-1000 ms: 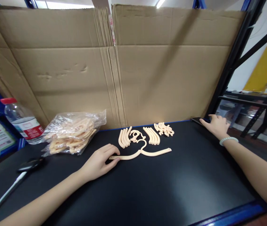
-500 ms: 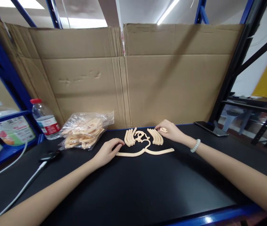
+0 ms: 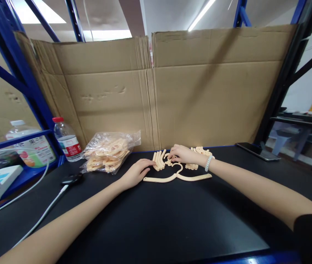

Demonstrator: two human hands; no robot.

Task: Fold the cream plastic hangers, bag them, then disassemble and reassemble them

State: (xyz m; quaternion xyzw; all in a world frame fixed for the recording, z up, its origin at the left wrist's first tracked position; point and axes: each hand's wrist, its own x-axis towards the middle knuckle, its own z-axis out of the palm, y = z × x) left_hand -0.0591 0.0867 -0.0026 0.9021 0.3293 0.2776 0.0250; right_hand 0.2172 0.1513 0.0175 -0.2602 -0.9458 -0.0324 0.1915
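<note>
On the black table lies a cream plastic hanger [image 3: 177,176], its hook up and its two arms spread. Beside its left arm my left hand [image 3: 137,171] rests on the table, fingers stretched out, tips at the left row of loose hanger arms [image 3: 159,161]. My right hand [image 3: 182,154] reaches over the middle, its fingertips pinched on a small hanger hook [image 3: 169,162] among other pieces, partly hidden by the fingers. Behind the right wrist a second row of hanger arms [image 3: 191,167] shows in part, with more curved pieces [image 3: 202,150] beyond.
A clear bag of cream hanger parts [image 3: 108,152] lies at the back left, near a red-capped bottle [image 3: 67,141]. A phone [image 3: 257,151] lies at the back right. A white cable [image 3: 44,209] crosses the left side. Cardboard [image 3: 112,95] walls off the back.
My right hand has moved left from the right row to the middle pieces. Curved pieces now lie behind the right row. My left hand stays beside the left row; the view has shifted slightly.
</note>
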